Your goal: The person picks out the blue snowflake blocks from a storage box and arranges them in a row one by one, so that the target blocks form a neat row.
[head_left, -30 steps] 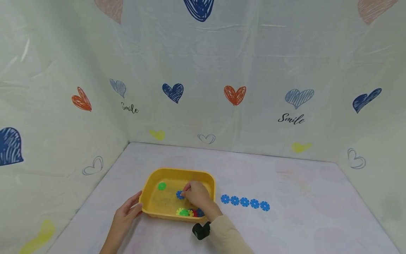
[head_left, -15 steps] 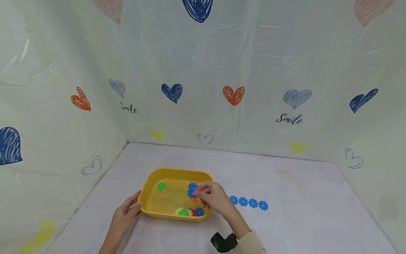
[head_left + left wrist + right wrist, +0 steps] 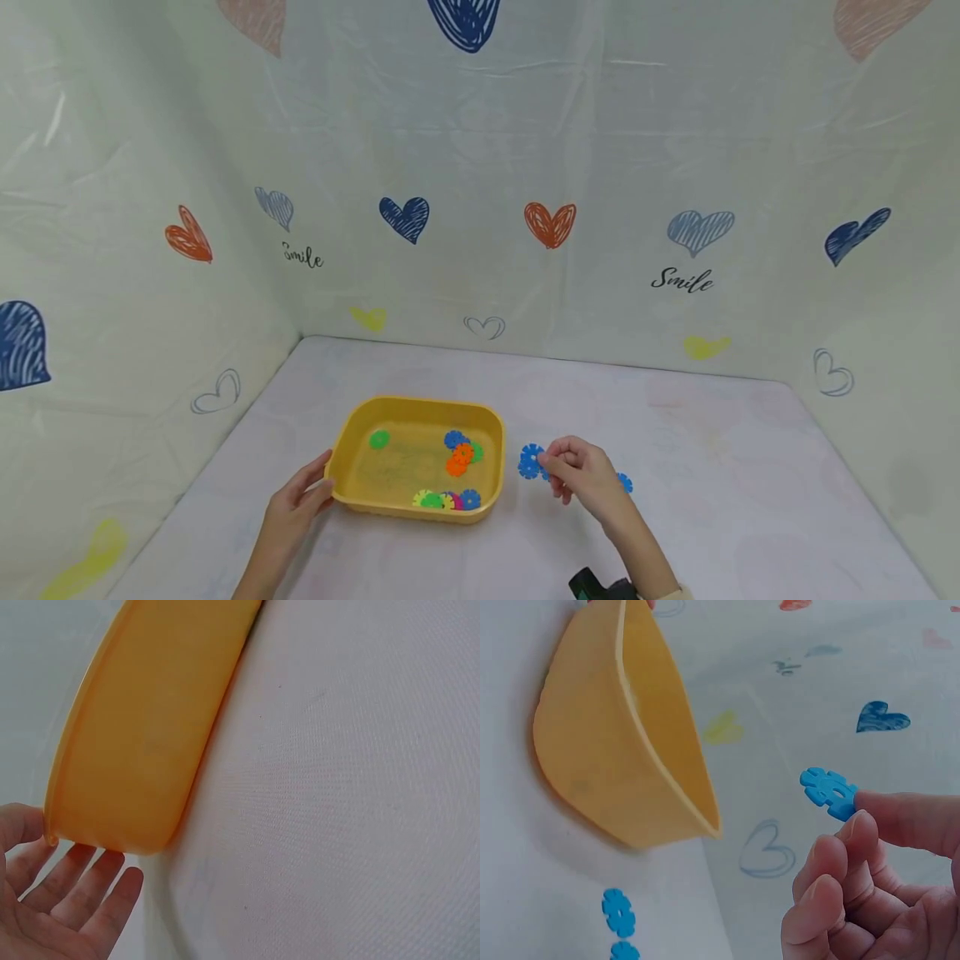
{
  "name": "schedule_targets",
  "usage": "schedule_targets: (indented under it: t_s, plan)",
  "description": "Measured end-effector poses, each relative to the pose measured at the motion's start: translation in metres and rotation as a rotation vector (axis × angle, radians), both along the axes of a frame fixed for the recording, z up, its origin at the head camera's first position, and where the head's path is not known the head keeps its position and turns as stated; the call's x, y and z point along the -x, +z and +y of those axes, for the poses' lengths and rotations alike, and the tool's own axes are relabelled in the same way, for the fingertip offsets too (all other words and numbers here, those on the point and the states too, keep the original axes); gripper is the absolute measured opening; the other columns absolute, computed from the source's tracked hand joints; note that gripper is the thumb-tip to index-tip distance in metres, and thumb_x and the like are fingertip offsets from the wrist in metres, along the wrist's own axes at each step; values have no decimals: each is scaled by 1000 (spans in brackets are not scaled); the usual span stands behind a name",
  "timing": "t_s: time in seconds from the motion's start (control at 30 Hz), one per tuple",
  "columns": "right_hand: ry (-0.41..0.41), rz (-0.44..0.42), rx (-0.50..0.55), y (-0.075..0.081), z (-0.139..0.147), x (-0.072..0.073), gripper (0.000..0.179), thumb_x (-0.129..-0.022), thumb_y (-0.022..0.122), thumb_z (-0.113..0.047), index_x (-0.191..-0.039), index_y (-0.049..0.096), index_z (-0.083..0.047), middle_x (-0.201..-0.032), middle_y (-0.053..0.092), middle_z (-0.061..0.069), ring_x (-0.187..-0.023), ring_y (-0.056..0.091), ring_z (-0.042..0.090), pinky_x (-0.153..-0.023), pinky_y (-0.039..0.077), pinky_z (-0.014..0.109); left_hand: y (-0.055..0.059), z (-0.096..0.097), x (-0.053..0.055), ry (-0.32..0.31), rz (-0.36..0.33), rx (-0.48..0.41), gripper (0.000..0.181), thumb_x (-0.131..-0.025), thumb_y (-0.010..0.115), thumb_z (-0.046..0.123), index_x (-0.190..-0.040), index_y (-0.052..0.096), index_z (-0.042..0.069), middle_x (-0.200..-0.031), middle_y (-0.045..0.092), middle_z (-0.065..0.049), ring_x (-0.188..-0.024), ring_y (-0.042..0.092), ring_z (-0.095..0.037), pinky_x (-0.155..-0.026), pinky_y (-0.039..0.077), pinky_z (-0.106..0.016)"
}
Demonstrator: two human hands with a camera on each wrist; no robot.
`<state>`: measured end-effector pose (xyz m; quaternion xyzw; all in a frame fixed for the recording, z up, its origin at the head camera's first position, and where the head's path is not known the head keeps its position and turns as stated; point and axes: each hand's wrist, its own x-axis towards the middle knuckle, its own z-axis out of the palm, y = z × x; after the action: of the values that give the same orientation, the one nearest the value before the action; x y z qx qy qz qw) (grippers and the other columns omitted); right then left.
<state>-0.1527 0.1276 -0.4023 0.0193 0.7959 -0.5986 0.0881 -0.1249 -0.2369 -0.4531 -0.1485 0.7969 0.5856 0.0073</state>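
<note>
My right hand (image 3: 588,477) pinches a blue snowflake disc (image 3: 830,793) between thumb and index finger, raised above the table to the right of the tray. Beneath it lies a row of blue snowflake discs (image 3: 619,913), mostly hidden by the hand in the head view; the end disc (image 3: 626,482) shows past it. My left hand (image 3: 295,502) holds the left end of the yellow tray (image 3: 420,402), thumb at the rim and fingers against the outer wall. Inside the tray lie orange discs (image 3: 458,461), a green disc (image 3: 379,439), blue discs (image 3: 454,438) and a mixed cluster (image 3: 442,500).
The white table (image 3: 720,467) extends to the right of the disc row and behind the tray. Light curtains (image 3: 615,167) printed with hearts enclose its back and sides. A black wrist device (image 3: 600,586) sits on the right forearm.
My right hand has lifted a blue disc out of the tray and carried it right, over the row. Orange and green discs in the tray are now uncovered. The left hand stays put.
</note>
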Motion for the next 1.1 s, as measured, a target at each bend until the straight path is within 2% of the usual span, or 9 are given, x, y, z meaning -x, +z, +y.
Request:
schedule_targets:
  t_s: [0.37,0.57,0.8,1.1]
  plan:
    - [-177,-78,-22,-13,54,-8,27,-89,62,-21,-99,55,3,-62,54,3,-56,51,14,-50,49,23,1,1,-2,-9,74,-16,49,-94,53,11,-139,38,-1,-138,43,-27,-89,54,14,-82,54,-17]
    - [-247,-132,-60,-24,79,-9,34,-89,62,-26,-104,54,3,-64,56,2,-59,52,14,-52,50,23,2,2,-1,-6,68,-12,49,-94,53,11,-139,38,-1,-138,42,-27,-89,54,14,-82,54,-18]
    - [-279,-169,-128,-41,107,-8,36,-91,59,-27,-108,54,5,-66,58,2,-62,52,14,-55,51,23,2,2,-1,-1,37,-10,50,-94,53,12,-140,38,1,-139,42,-26,-88,53,14,-84,54,-21]
    - [-306,-182,-186,-60,133,-5,31,-89,57,-20,-102,56,8,-64,57,-1,-60,54,13,-51,51,25,1,2,0,0,78,-20,49,-94,54,12,-139,39,-1,-139,41,-27,-89,54,14,-80,54,-15]
